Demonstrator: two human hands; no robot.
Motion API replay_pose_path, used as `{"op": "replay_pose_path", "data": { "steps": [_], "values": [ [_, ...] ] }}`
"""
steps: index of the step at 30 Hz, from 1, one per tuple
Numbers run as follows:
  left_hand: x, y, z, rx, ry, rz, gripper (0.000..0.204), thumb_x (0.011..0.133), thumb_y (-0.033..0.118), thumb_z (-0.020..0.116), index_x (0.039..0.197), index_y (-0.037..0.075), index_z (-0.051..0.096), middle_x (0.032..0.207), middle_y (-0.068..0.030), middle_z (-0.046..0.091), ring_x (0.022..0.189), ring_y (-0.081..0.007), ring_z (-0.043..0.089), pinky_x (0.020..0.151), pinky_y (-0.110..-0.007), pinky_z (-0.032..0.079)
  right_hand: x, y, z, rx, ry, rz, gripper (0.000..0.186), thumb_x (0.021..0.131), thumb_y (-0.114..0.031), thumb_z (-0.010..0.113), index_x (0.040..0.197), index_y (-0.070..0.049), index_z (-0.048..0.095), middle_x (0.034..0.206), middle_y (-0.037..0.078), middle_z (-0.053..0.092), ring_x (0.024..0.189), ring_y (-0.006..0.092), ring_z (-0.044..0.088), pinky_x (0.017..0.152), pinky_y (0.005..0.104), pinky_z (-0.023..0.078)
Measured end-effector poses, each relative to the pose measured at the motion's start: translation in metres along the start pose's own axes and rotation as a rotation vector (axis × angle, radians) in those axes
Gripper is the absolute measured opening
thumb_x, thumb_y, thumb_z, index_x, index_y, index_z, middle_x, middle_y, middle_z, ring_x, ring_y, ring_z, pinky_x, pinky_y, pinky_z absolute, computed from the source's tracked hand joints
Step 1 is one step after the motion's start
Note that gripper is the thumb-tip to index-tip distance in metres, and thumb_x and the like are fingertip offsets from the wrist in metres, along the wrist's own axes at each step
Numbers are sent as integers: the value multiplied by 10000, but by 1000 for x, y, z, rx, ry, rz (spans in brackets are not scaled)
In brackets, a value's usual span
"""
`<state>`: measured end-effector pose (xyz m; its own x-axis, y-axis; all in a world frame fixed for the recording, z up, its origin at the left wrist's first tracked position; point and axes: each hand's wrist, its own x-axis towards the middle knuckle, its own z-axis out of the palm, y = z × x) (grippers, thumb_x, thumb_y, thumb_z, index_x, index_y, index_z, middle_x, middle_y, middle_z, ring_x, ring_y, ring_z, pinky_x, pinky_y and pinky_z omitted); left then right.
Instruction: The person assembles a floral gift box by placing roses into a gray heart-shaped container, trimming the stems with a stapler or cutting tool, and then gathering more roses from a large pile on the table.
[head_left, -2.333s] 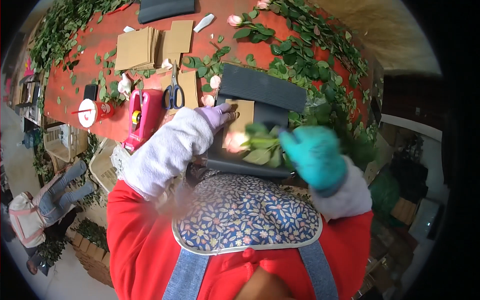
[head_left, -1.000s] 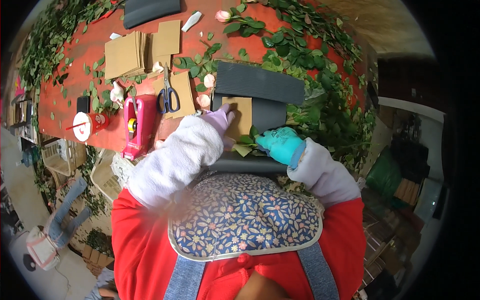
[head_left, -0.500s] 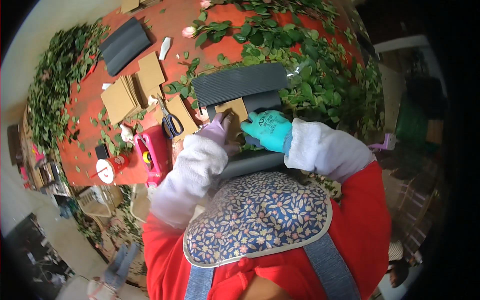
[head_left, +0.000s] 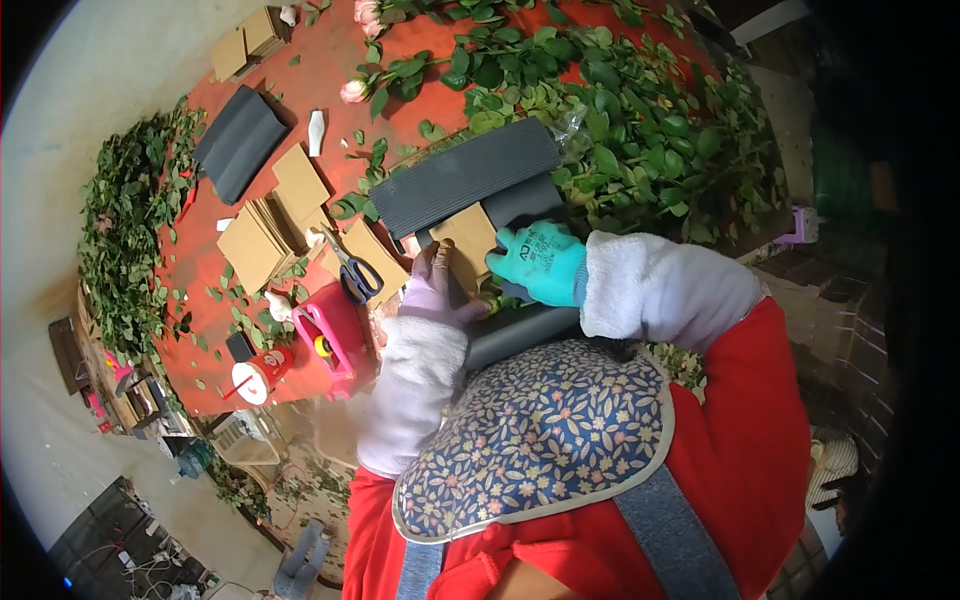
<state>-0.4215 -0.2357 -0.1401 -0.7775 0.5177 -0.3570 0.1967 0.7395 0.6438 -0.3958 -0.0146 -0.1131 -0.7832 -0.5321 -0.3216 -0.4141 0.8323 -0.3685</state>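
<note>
Rests the lilac-gloved left hand (head_left: 430, 290) on the brown cardboard (head_left: 465, 238) and holds the teal-gloved right hand (head_left: 540, 262) at its right edge. Has scissors (head_left: 360, 279), a pink tape dispenser (head_left: 345, 322) and a cup (head_left: 262, 375) to the left, and leaves (head_left: 620, 130) beyond a dark ribbed sheet (head_left: 470, 175).

I note my teal R glove (head_left: 540, 262): matt, rubbery-looking coat. My lilac L glove (head_left: 430, 292): thin, smooth. White sleeves (head_left: 668, 290): fleecy cloth, rough nap. Dk-grey ribbed rect. sheet (head_left: 465, 175): matt, ridged, mat'l unclear. Tan rect. card piece (head_left: 466, 240): smooth, matt. Pink tape dispenser (head_left: 343, 322): glossy plastic. Navy-handled scissors (head_left: 346, 260): metal blades, plastic loops. Red tabletop (head_left: 320, 60): scuffed, mostly matt.
</note>
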Motion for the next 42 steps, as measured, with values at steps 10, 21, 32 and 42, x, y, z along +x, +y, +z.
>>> {"op": "replay_pose_path", "data": {
  "steps": [10, 21, 32, 42],
  "values": [
    [1, 6, -3, 71, -1, 14, 1080, 574, 351, 892, 1440, -21, 364, 1467, -204, 343, 1328, -362, 403, 1115, -375, 361, 0, 0, -8, 2, -26, -21, 358, 846, -338, 642, 1063, -58, 588, 1028, 153, 586, 924, 321, 634, 740, 473, 508],
    [7, 23, -19, 129, -151, -88, 1096, 650, 423, 838, 1492, 14, 269, 1507, -198, 303, 1327, -350, 426, 1089, -352, 395, 19, 1, 4, -177, -167, -51, 411, 842, -357, 638, 1124, -62, 584, 1042, 139, 586, 919, 307, 643, 711, 494, 520],
    [12, 9, -20, 40, -227, -112, 1075, 670, 509, 791, 1450, -53, 309, 1480, -235, 317, 1313, -371, 429, 1095, -347, 374, 17, -4, -11, -375, 30, -263, 399, 803, -338, 649, 1110, -89, 597, 1383, 175, 475, 1229, 356, 476, 884, 493, 432],
    [-22, -41, 4, -361, 419, 54, 448, 818, -23, 652, 1250, 90, 615, 1010, -164, 558, 890, -303, 599, 800, -379, 514, 18, -7, -12, -345, -124, -186, 476, 817, -300, 616, 1240, -95, 541, 1479, 168, 388, 1303, 366, 423, 946, 501, 417]
  ]
}}
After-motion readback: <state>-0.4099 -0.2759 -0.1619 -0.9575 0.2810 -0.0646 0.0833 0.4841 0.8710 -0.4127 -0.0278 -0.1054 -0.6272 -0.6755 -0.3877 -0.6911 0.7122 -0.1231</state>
